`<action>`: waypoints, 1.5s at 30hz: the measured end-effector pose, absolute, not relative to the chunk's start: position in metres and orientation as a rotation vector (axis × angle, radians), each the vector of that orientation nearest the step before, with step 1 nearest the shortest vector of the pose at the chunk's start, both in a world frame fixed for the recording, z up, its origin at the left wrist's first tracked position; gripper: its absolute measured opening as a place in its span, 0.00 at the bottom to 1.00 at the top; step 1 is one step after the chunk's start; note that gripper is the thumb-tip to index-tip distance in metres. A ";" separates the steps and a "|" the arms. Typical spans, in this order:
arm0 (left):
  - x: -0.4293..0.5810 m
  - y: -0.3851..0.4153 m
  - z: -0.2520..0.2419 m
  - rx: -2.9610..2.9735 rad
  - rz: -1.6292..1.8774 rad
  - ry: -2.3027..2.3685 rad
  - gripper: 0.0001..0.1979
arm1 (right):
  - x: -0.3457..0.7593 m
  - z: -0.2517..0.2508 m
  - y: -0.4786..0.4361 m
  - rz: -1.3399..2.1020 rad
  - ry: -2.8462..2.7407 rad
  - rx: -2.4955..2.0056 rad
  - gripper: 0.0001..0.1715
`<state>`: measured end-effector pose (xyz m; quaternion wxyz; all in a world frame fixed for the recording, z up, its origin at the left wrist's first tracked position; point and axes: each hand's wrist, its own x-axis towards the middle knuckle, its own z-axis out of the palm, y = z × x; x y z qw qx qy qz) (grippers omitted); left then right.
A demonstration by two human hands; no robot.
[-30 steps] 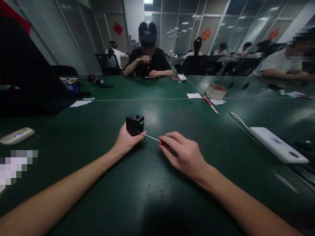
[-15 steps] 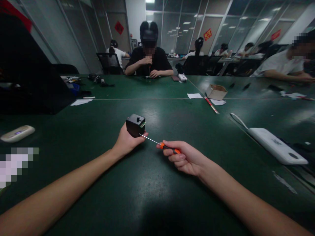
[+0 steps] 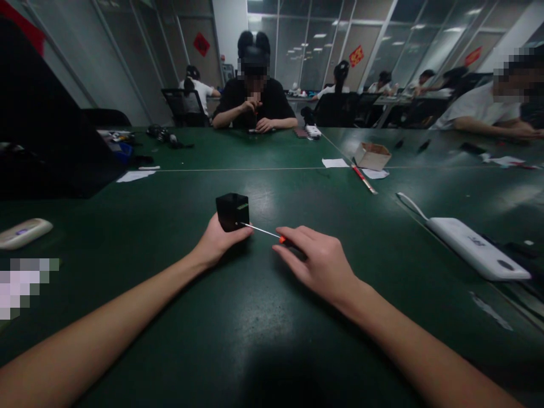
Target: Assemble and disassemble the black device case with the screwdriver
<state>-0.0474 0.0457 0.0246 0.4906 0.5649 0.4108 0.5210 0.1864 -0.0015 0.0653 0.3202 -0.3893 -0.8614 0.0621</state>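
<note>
My left hand (image 3: 219,241) is closed around a small black box (image 3: 232,212), with the thumb along its lower edge. A strip of green shows on the box's right face. My right hand (image 3: 317,252) holds a screwdriver (image 3: 281,239) with an orange and dark handle, mostly covered by the fingers. The screwdriver's thin metal shaft (image 3: 261,230) runs left to the lower right part of the box, where its tip meets or nearly meets the face. A small bright spot shows on the box beside the tip.
On the green table (image 3: 255,317), a white power bank (image 3: 478,249) with a cable lies to the right. Farther off are a small open box (image 3: 372,156), a red stick (image 3: 363,179) and papers. A pale oval case (image 3: 25,233) lies left. A person (image 3: 255,96) works opposite.
My right hand has rolled over, its back now upward and its fingers straighter along the screwdriver handle. The box has tilted, so the dark knob on its top no longer shows.
</note>
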 end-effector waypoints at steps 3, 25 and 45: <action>-0.048 0.044 0.030 1.059 1.147 0.816 0.16 | 0.186 0.065 0.005 0.265 -2.120 -1.097 0.15; -0.052 0.047 0.024 1.055 1.010 0.625 0.16 | 0.186 0.062 0.005 0.237 -2.156 -1.084 0.14; -0.048 0.044 0.022 1.298 1.023 0.706 0.17 | 0.185 0.071 0.005 0.635 -2.142 -1.156 0.16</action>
